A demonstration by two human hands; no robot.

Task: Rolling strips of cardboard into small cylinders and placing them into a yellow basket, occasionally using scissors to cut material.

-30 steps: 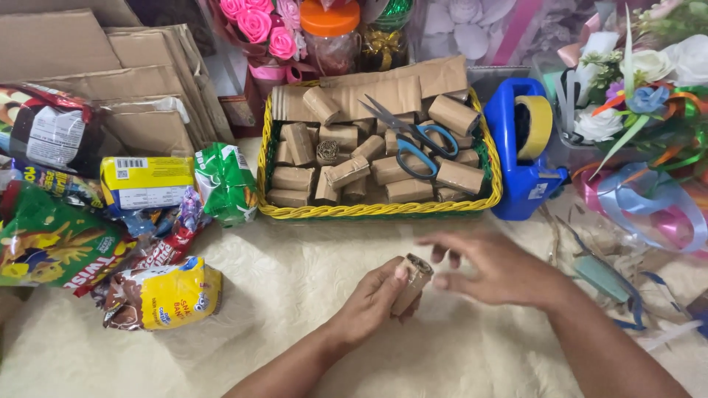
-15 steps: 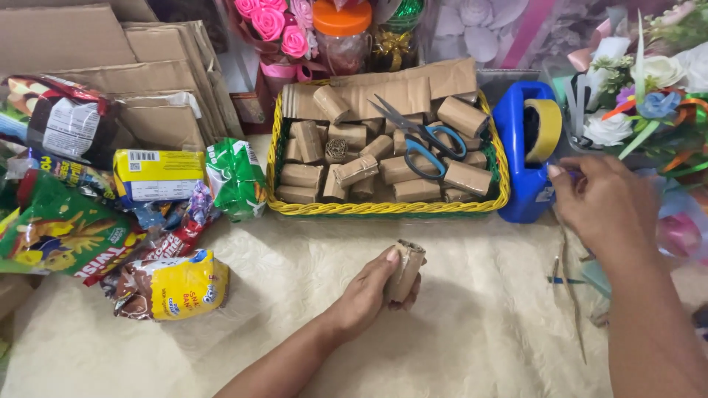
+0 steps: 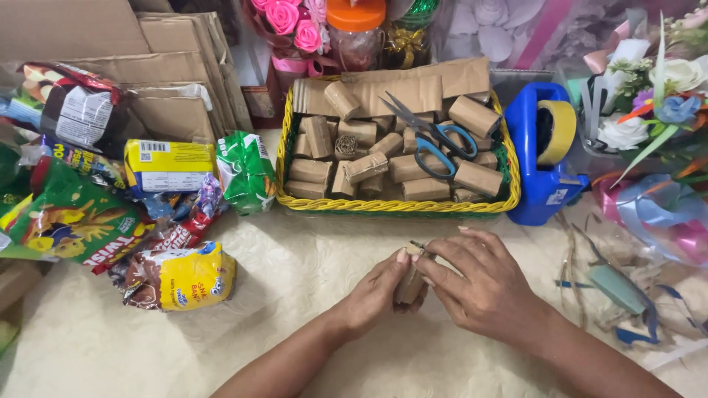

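My left hand (image 3: 376, 291) grips a small brown paper-wrapped roll (image 3: 410, 286) just above the cream tablecloth. My right hand (image 3: 483, 284) rests against the roll's right side, its fingertips pinching a thin strip at the roll's top. Both hands meet in front of a yellow woven basket (image 3: 398, 206) that is filled with several similar brown wrapped rolls (image 3: 365, 166). Blue-handled scissors (image 3: 431, 136) lie on top of those rolls.
A blue tape dispenser (image 3: 542, 158) with a yellow roll stands right of the basket. Snack packets (image 3: 177, 276) and cardboard lie at the left. Ribbons (image 3: 656, 214), artificial flowers (image 3: 664, 88) and scraps crowd the right. Pink roses (image 3: 291, 18) and an orange-lidded jar (image 3: 355, 29) stand behind.
My right hand was out at the right near the tape dispenser half a second ago; it has come back to the roll held in my left hand and now pinches its top.
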